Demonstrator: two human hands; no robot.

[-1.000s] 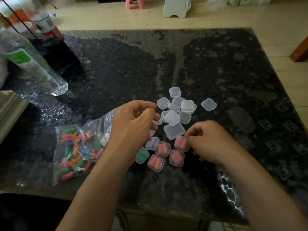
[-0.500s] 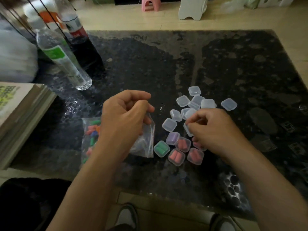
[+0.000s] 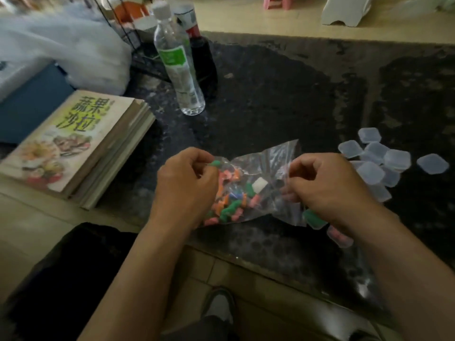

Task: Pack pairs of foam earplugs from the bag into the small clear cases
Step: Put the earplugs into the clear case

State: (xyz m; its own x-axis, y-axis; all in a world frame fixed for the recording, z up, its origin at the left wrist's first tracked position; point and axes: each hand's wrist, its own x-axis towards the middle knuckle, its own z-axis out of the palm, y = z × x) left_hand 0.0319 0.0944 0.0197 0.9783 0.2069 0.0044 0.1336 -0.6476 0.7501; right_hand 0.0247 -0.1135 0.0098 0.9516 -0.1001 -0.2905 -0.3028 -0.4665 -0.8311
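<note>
Left hand [image 3: 187,183], right hand [image 3: 327,185], bag [image 3: 266,166] between, seemingly pinched

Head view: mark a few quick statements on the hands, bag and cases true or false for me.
1. The left hand and the right hand both grip the bag. True.
2. The bag is empty. False: coloured earplugs lie inside it.
3. The empty cases lie left of the bag. False: they lie to its right, beyond the right hand.
4. The water bottle stands upright. True.
</note>
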